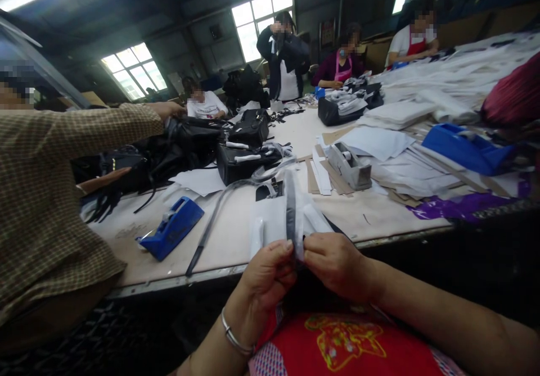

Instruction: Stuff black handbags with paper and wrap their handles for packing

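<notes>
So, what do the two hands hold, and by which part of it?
The left hand and right hand pinch a dark strap in translucent wrapping, by its near end.

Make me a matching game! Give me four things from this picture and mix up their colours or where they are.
Things:
1. Bracelet
2. Dark strip in pale wrapping
3. Tape dispenser nearest the checked shirt
4. Tape dispenser among the card strips

Colours or places:
A. Grey
B. At the fingers of the left hand and right hand
C. Blue
D. Around the left wrist

Right pairs: 1-D, 2-B, 3-C, 4-A
</notes>
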Action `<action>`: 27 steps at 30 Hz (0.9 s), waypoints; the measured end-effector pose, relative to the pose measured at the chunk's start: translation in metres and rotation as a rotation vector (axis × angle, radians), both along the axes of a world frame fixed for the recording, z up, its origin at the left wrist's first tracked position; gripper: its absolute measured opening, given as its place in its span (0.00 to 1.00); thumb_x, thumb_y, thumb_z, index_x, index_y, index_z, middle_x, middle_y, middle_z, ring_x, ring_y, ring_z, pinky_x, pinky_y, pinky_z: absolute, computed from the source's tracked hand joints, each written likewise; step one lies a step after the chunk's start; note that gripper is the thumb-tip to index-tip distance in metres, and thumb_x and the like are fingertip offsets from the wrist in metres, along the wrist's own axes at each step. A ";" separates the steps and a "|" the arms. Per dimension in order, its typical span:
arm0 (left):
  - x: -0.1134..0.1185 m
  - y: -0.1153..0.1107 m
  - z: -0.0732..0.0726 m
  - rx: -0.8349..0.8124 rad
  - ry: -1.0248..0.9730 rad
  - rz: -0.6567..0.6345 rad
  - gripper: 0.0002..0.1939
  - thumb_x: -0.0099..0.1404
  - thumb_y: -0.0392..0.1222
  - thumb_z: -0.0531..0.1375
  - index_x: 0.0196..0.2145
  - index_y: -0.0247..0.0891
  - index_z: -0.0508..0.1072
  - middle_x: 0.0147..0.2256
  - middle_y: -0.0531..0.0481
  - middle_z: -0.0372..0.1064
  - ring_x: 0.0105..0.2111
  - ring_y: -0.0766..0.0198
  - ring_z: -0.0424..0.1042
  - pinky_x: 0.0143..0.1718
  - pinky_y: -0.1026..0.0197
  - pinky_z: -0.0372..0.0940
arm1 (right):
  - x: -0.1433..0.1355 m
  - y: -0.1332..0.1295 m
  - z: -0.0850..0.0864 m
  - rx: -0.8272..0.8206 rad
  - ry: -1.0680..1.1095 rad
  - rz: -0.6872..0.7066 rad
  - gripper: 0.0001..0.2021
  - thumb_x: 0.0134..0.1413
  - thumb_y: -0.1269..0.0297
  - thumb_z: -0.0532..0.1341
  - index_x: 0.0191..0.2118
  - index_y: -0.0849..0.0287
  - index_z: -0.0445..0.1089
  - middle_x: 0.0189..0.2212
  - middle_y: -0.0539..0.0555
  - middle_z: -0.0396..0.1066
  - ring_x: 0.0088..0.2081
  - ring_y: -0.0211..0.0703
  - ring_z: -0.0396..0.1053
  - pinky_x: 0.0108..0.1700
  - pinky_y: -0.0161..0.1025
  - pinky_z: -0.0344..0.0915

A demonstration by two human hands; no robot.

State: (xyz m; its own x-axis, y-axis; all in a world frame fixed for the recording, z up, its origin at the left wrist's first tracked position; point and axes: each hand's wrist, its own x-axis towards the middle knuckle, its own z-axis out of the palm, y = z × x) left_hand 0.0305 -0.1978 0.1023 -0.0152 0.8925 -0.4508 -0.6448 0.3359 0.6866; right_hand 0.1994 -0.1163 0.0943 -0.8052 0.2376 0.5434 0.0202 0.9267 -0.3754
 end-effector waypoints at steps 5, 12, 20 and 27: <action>0.004 -0.008 0.003 0.243 0.548 0.032 0.11 0.60 0.46 0.68 0.30 0.34 0.78 0.23 0.54 0.59 0.24 0.70 0.59 0.26 0.66 0.55 | 0.004 0.008 0.009 -0.947 -0.042 0.081 0.15 0.59 0.52 0.61 0.32 0.61 0.71 0.25 0.49 0.63 0.25 0.35 0.57 0.27 0.34 0.54; 0.004 -0.014 0.009 0.520 1.111 0.022 0.09 0.64 0.43 0.65 0.34 0.36 0.82 0.26 0.51 0.63 0.28 0.67 0.63 0.30 0.64 0.57 | -0.009 0.005 0.012 -1.673 0.120 -0.057 0.19 0.43 0.51 0.72 0.26 0.62 0.68 0.17 0.44 0.59 0.18 0.28 0.48 0.20 0.31 0.43; -0.003 0.006 0.005 0.098 0.179 -0.052 0.24 0.51 0.55 0.72 0.27 0.35 0.67 0.20 0.62 0.44 0.20 0.75 0.42 0.21 0.67 0.40 | -0.003 0.003 0.003 -0.036 0.091 -0.013 0.11 0.62 0.74 0.54 0.36 0.64 0.74 0.31 0.56 0.71 0.31 0.41 0.65 0.33 0.38 0.59; 0.008 0.003 0.009 0.254 0.768 0.024 0.19 0.59 0.49 0.68 0.23 0.33 0.67 0.23 0.56 0.54 0.26 0.71 0.52 0.26 0.66 0.49 | -0.001 0.014 -0.006 0.269 0.102 -0.058 0.13 0.64 0.75 0.51 0.29 0.62 0.68 0.24 0.53 0.63 0.26 0.40 0.57 0.28 0.40 0.50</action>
State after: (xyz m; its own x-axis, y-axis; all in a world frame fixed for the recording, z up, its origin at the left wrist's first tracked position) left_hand 0.0384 -0.1943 0.1111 -0.2590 0.9617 -0.0901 0.0330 0.1021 0.9942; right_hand 0.1982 -0.1025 0.0881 -0.7325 0.1179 0.6705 0.0505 0.9916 -0.1191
